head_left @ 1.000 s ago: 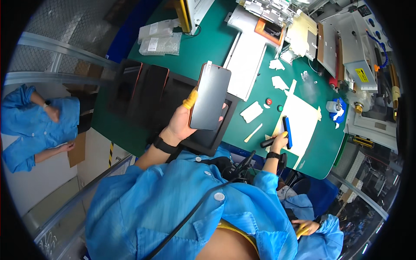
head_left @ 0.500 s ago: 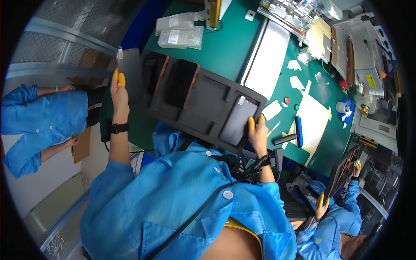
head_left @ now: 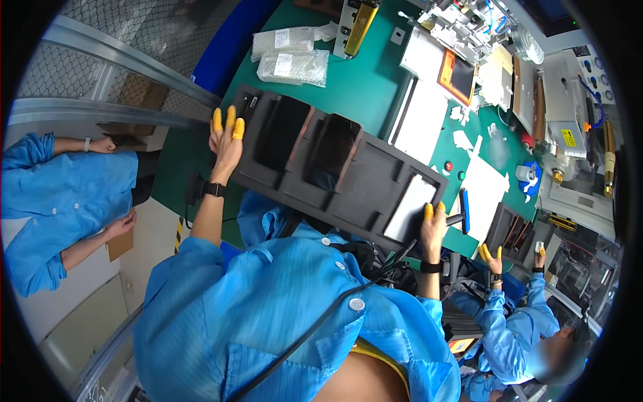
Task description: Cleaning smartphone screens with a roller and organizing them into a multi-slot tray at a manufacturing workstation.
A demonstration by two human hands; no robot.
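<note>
A long black tray [head_left: 370, 175] with several slots slants across in front of me, with a hand at each end. My left hand [head_left: 228, 151], yellow finger cots on its tips, grips the left end, fingers extended along the edge. My right hand [head_left: 434, 231], also in yellow cots, is closed on the right end, beside a flat phone-like panel [head_left: 410, 209] that reflects white. Two dark phone-like panels, one [head_left: 284, 134] further left and the other [head_left: 335, 151] nearer the middle, lie in slots with reddish edges. Something with a small white label [head_left: 251, 102] shows at the far left slot.
Bubble-wrap packs [head_left: 292, 68] lie on the green table [head_left: 362, 87]. A blue roller [head_left: 465, 211] rests at right near pale sheets [head_left: 482, 181]. Metal fixtures [head_left: 455, 30] stand behind. One person [head_left: 87, 194] is at left; another person's hand [head_left: 493, 260] is near a second black tray [head_left: 512, 231].
The tray and both hands have shifted right in view. My left hand's fingers are more spread at the tray end. The right panel now reflects white. The co-worker's tray is lower, with one hand off it.
</note>
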